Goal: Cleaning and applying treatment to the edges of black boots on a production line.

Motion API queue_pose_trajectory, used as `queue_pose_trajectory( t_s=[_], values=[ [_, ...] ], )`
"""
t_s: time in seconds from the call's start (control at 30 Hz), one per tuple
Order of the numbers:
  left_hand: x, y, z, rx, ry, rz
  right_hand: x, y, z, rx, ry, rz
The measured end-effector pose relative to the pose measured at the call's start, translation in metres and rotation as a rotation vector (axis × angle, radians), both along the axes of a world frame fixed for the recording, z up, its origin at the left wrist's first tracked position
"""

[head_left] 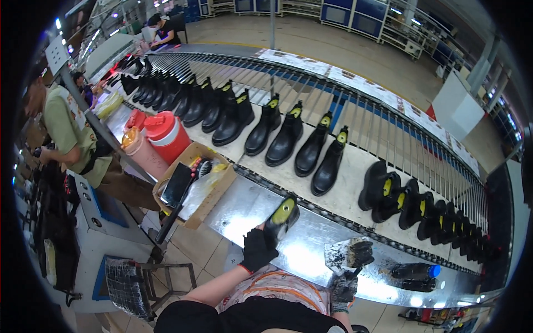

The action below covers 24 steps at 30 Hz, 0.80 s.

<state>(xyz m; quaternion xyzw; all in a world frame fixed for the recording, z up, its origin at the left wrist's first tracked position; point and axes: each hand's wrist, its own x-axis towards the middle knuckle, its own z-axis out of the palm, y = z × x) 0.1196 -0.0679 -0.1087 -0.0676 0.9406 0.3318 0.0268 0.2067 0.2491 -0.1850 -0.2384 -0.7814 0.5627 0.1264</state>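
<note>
A black ankle boot with a yellow lining (284,213) is gripped in my left hand (258,248), which wears a black glove. The boot is tilted over the metal worktop (311,244), its opening facing up. My right hand (343,289), in a dark stained glove, is closed at the worktop's near edge on a thin dark handle, perhaps a brush; its working end is hard to make out. Just beyond that hand sits a white tray or pad smeared with black (336,256), bearing a dark lump. To its right lies a dark bottle with a blue cap (416,271).
Beyond the worktop, a pale conveyor belt (355,183) carries a row of black boots (327,166). A cardboard box (194,213) of small items and a red jug (165,136) stand at left. A stool (133,283) is at lower left. A co-worker (72,122) stands at far left.
</note>
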Motion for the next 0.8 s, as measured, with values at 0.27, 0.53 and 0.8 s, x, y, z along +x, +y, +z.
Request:
queue_pose_trajectory(
  t_s=[0.27,0.53,0.8],
  values=[
    [-0.036,0.000,0.040,1.521,-0.010,0.178,-0.001,-0.027,0.040,-0.466,-0.013,-0.096],
    [-0.153,-0.008,0.012,1.303,-0.189,-0.178,0.028,-0.047,0.086,-0.025,-0.121,-0.073],
    [-0.141,-0.010,0.052,1.370,-0.027,-0.403,0.020,-0.040,0.083,-0.757,-0.013,-0.234]
  ],
)
